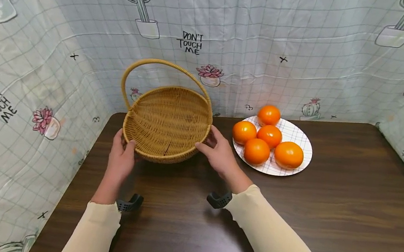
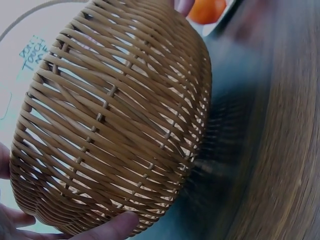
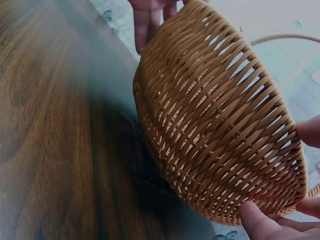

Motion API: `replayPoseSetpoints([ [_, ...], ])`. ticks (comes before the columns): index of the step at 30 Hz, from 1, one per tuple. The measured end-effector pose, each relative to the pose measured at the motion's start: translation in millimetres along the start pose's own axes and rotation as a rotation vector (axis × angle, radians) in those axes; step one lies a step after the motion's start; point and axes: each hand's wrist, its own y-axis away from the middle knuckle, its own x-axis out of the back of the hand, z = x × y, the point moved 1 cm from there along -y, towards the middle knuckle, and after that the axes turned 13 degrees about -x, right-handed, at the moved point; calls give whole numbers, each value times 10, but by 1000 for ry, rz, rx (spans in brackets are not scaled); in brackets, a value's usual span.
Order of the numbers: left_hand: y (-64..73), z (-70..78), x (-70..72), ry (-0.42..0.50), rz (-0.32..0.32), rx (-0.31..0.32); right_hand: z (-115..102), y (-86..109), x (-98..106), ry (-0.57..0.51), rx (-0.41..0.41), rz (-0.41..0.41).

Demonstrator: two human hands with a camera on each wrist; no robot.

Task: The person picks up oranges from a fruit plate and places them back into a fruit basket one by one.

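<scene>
A tan wicker basket (image 1: 169,121) with a tall arched handle is held between both hands, its hollow inside showing in the head view. My left hand (image 1: 121,159) grips the basket's lower left side, thumb over the rim. On the right side my right hand (image 1: 219,153) grips the rim, thumb at the edge and fingers around the outside. Both wrist views show the woven outer wall, with fingertips pressed on it. In the left wrist view a shadow lies on the table beside the basket, which appears raised and tilted.
A white plate (image 1: 302,162) with a grid pattern stands right of the basket, bearing several oranges (image 1: 257,151). Behind and to the left hangs a patterned cloth (image 1: 242,54). The dark wooden table (image 1: 326,227) extends to the right.
</scene>
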Motion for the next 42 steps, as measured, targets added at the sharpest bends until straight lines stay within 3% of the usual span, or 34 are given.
replayPoseSetpoints([
  [22,-10,86,-321,34,-19,-21,-47,149,317,-28,-45,21],
  [26,-12,77,-387,20,-14,-29,-48,168,364,-34,-32,36],
  [32,-12,62,-446,75,-12,-25,31,99,399,-71,20,24],
  [42,-27,72,-507,100,-24,-16,62,70,500,-79,17,16],
])
